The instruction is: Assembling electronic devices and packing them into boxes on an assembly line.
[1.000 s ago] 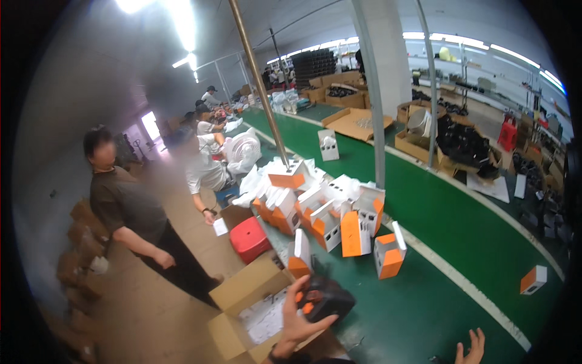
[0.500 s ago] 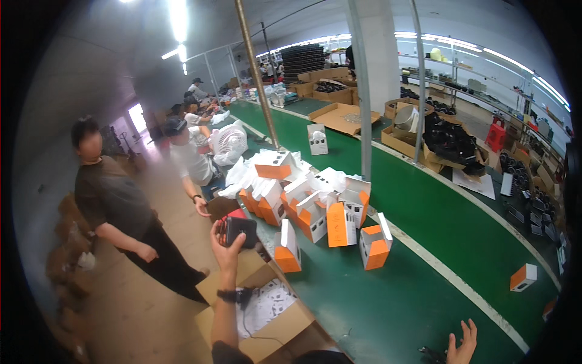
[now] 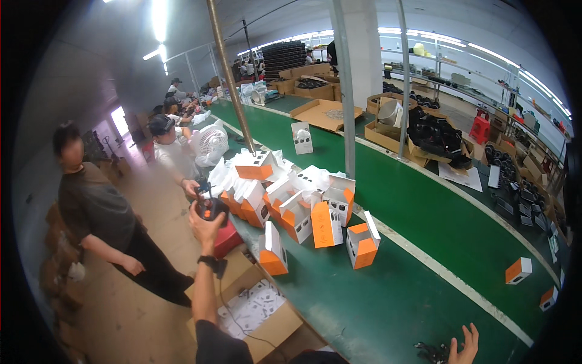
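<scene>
Change: left hand is lifting the small black device farther out.
Fingers: I'm seeing them clasping it.
Right hand: fingers are spreading wide.

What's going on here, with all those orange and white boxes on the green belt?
The person's left hand is raised, gripping a small dark device beside the green belt. Open orange-and-white boxes are heaped on it. The right hand hovers open at the lower edge. Another person stands nearby.

head view, looking down over green conveyor belt
</scene>
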A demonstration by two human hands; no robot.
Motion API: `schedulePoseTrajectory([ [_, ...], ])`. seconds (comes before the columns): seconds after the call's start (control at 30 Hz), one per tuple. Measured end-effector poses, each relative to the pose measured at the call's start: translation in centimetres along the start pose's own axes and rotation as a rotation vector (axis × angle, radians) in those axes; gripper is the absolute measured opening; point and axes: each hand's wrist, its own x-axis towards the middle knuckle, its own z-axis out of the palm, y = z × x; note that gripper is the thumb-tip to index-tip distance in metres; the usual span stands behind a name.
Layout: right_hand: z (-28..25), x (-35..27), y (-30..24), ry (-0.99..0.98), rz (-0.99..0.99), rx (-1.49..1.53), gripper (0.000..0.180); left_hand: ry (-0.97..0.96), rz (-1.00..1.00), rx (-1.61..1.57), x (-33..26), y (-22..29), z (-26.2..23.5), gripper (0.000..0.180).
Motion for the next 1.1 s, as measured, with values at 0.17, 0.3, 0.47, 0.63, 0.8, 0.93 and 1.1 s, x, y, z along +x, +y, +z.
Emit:
schedulePoseTrajectory([
  [0.17, -0.8, 0.3, 0.7, 0.012, 0.009, -0.067, 0.039, 0.106, -0.117, 0.318, 7.6, -1.5, 1.0, 0.107],
  [0.3, -1.5, 0.2, 1.2, 0.045, 0.069, -0.115, 0.039, 0.174, -0.196, 0.355, 10.3, -2.8, 4.1, 0.107],
  [0.47, -2.9, -0.3, 1.2, 0.046, 0.086, -0.162, 0.038, 0.142, -0.196, 0.475, 11.5, -3.2, 6.6, 0.111],
  [0.63, -2.5, -0.4, 2.0, 0.028, 0.131, -0.225, 0.041, 0.112, -0.225, 0.481, 12.4, -2.8, 9.1, 0.112],
  [0.8, -2.2, 0.8, 1.7, -0.057, 0.155, -0.258, 0.042, 0.103, -0.157, 0.457, 13.8, -4.0, 10.5, 0.111],
  [0.93, -1.9, 1.1, 1.4, -0.077, 0.18, -0.28, 0.041, 0.089, -0.117, 0.541, 14.5, -4.0, 13.2, 0.118],
  [1.1, -1.7, 2.3, 0.4, -0.075, 0.126, -0.268, 0.039, 0.137, -0.067, 0.573, 16.9, -7.1, 13.0, 0.124],
])
